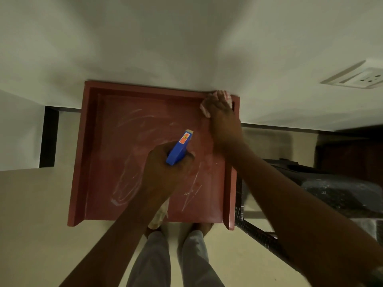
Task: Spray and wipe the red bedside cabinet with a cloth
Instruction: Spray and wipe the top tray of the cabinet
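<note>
I was wiping — my right hand (219, 106) clamped the cloth (222, 95) into the cabinet (99, 154)'s far corner, my left hand (165, 168) gripped the spray bottle (179, 149); next, probably the streaked middle.

A home bedroom corner: a low red wooden bedside cabinet with raised side rims (99, 154) stands against a plain pale wall (186, 38), a white wall socket plate (358, 77) at two o'clock, cream floor (31, 224) below.
</note>
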A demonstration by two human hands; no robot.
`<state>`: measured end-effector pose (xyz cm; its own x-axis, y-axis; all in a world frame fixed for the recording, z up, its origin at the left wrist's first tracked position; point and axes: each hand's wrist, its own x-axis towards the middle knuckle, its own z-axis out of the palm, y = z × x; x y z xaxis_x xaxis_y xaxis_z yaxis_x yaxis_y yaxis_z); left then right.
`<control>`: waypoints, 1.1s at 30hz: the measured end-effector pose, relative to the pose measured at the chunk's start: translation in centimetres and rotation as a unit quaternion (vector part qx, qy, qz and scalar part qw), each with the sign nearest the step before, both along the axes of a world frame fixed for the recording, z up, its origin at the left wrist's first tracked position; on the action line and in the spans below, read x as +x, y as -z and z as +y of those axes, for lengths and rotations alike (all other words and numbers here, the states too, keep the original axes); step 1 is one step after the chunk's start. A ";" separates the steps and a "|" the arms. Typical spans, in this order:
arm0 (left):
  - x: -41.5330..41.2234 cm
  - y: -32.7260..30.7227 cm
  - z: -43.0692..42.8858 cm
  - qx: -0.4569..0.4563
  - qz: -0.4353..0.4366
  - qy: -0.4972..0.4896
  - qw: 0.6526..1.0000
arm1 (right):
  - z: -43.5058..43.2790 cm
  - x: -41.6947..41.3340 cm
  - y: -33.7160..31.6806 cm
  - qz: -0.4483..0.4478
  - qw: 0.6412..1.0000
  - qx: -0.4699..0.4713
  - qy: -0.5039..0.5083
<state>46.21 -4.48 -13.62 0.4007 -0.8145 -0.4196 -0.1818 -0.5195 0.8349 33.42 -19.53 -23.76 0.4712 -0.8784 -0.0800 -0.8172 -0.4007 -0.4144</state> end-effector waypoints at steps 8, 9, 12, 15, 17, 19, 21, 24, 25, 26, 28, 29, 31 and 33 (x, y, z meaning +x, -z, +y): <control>1.2 0.7 -0.8 0.001 0.026 -0.014 1.000 | -0.3 1.1 -1.9 -0.043 0.985 0.004 0.165; 1.5 0.9 -0.8 0.001 0.029 -0.017 0.999 | 0.1 2.7 -1.9 -0.058 0.983 0.012 0.173; 2.8 1.8 -0.3 0.002 0.012 -0.026 1.000 | 0.8 7.5 -1.8 -0.055 0.992 0.028 0.114; 4.0 1.9 0.3 0.003 0.011 -0.031 0.999 | 0.6 9.5 -1.9 -0.026 0.998 0.047 0.020; 4.7 1.8 0.6 0.000 0.011 -0.035 0.999 | 0.3 8.5 -2.5 -0.026 0.999 0.043 -0.015; 5.2 1.7 0.6 -0.002 0.012 -0.042 0.999 | -0.4 5.7 -2.8 -0.019 1.000 0.021 -0.007; 5.8 1.8 0.6 -0.005 0.018 -0.054 0.998 | -0.6 2.5 -3.2 0.005 0.998 0.006 0.054; 6.2 1.9 0.3 0.000 0.020 -0.053 0.998 | -1.0 -0.1 -3.0 0.015 0.988 -0.006 0.156; 6.6 2.0 0.4 0.001 0.022 -0.053 0.998 | -1.0 0.4 -2.7 0.001 0.986 -0.006 0.167; 6.9 2.1 0.5 0.000 0.024 -0.054 0.998 | -0.9 1.2 -2.5 -0.016 0.985 -0.006 0.172; 7.6 2.3 0.8 0.002 0.017 -0.056 0.998 | -0.5 3.2 -2.3 -0.049 0.987 -0.014 0.155; 7.9 2.3 1.0 0.004 0.012 -0.058 0.998 | -0.2 4.3 -2.2 -0.062 0.988 -0.013 0.141; 8.5 2.3 1.4 0.012 0.011 -0.062 0.998 | 0.6 7.3 -2.2 -0.073 0.992 -0.001 0.108; 9.2 2.5 2.0 0.018 0.006 -0.068 0.997 | 1.0 10.7 -2.0 -0.068 0.996 0.005 0.058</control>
